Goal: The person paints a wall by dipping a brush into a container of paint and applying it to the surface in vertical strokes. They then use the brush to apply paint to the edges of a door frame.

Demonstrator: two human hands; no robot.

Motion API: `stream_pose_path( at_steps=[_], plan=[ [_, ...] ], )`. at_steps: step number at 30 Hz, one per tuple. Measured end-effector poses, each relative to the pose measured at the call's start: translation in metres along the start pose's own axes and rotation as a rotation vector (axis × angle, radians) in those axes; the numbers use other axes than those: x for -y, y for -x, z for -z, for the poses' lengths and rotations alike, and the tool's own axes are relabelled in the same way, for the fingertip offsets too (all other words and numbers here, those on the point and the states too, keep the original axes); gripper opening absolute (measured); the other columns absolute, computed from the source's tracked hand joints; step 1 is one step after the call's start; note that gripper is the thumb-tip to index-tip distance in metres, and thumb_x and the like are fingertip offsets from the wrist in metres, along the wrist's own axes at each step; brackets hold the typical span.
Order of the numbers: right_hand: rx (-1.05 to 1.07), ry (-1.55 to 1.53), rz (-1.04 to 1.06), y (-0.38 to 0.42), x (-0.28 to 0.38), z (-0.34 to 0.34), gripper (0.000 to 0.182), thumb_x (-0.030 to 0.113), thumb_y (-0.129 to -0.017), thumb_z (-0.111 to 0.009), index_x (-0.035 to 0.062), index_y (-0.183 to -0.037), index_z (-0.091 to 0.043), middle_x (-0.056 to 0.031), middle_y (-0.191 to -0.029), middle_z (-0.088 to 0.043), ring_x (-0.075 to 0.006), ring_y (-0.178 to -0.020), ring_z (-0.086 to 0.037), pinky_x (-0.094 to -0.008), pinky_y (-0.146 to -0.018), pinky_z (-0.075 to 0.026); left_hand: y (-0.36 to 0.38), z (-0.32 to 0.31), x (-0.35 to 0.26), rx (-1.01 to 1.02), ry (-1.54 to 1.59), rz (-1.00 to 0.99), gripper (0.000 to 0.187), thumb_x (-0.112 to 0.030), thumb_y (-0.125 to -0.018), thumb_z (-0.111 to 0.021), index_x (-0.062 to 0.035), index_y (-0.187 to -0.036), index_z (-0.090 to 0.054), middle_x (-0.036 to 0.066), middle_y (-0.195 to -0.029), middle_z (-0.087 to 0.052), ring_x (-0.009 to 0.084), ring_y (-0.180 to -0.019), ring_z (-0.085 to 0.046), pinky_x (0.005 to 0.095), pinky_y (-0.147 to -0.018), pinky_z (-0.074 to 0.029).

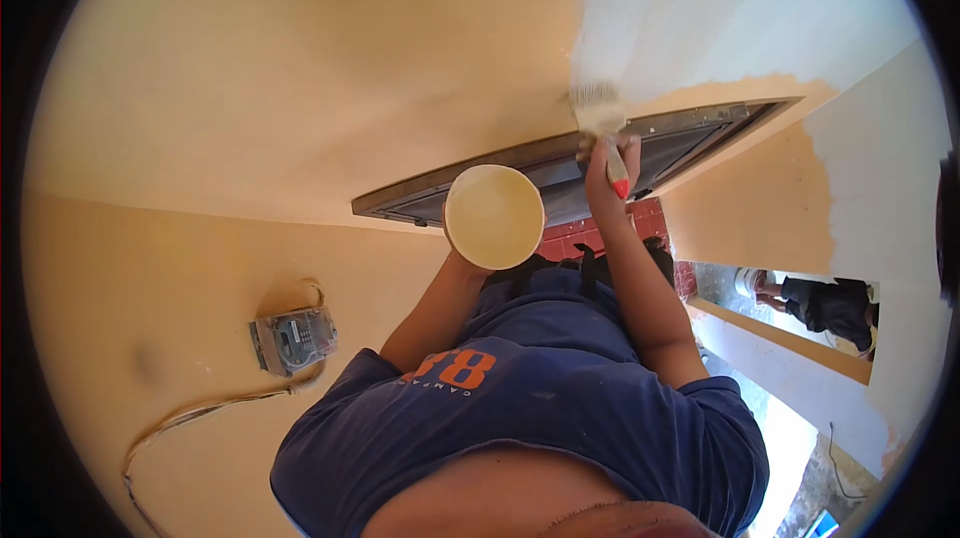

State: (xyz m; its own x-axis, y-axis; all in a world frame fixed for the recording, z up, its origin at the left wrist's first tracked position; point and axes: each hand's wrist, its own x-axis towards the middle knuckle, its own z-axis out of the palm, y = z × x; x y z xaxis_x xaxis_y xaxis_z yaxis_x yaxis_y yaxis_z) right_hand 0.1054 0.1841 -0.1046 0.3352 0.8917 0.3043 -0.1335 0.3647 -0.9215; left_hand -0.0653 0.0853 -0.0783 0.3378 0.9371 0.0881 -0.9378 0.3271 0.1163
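My left hand (463, 263) is wrapped round a round tub (495, 218) of pale cream paint, its fingers mostly hidden behind the tub. In my right hand (608, 153) is a wide paintbrush (598, 110) with a red-tipped handle, bristles pointing up at the wall. The bristles are beside the border between the yellowish wall (400, 68) and a white painted area (690, 18). Behind both hands runs a dark framed panel (430, 188), set against the wall under the white area.
On the left wall is an electric meter (295, 341) in a clear cover, with a cable (205, 406) running down from it. Through an opening at right, another person in dark clothes (830, 308) has hands at a white bucket (746, 282). Red tiling (575, 235) shows below the panel.
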Motion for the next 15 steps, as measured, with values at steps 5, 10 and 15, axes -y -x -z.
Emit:
stream_pose_path(
  at_steps=[5, 10, 15],
  plan=[
    [-0.126, -0.15, -0.191, -0.016, 0.033, -0.021, 0.01, 0.003, -0.084, -0.051, 0.002, -0.088, -0.041, -0.0079, -0.081, -0.052, -0.0141, -0.068, -0.056, -0.0297, -0.059, -0.053, 0.003, -0.001, -0.004, 0.018, -0.044, -0.03, 0.057, -0.041, -0.083, -0.059, -0.009, -0.128, -0.044, 0.019, -0.124, -0.04, 0.041, -0.109, -0.044, 0.0502, -0.079, -0.048],
    [-0.211, -0.383, 0.073, -0.073, 0.125, -0.056, 0.01, 0.002, -0.084, -0.05, 0.0015, -0.088, -0.041, -0.0101, -0.088, -0.05, -0.0134, -0.07, -0.053, -0.0331, -0.065, -0.055, -0.004, -0.01, -0.002, 0.046, -0.005, -0.004, 0.057, -0.04, -0.083, -0.06, -0.0091, -0.128, -0.044, 0.019, -0.124, -0.04, 0.041, -0.109, -0.044, 0.0501, -0.079, -0.048],
    [-0.102, -0.233, 0.218, -0.067, 0.092, -0.042, 0.012, 0.006, -0.086, -0.052, 0.0021, -0.088, -0.041, -0.0104, -0.084, -0.054, -0.0164, -0.073, -0.058, -0.032, -0.062, -0.053, -0.004, 0.002, 0.002, 0.078, 0.046, -0.023, 0.057, -0.04, -0.083, -0.06, -0.009, -0.128, -0.043, 0.019, -0.123, -0.04, 0.0402, -0.11, -0.043, 0.0489, -0.078, -0.048]
  ],
)
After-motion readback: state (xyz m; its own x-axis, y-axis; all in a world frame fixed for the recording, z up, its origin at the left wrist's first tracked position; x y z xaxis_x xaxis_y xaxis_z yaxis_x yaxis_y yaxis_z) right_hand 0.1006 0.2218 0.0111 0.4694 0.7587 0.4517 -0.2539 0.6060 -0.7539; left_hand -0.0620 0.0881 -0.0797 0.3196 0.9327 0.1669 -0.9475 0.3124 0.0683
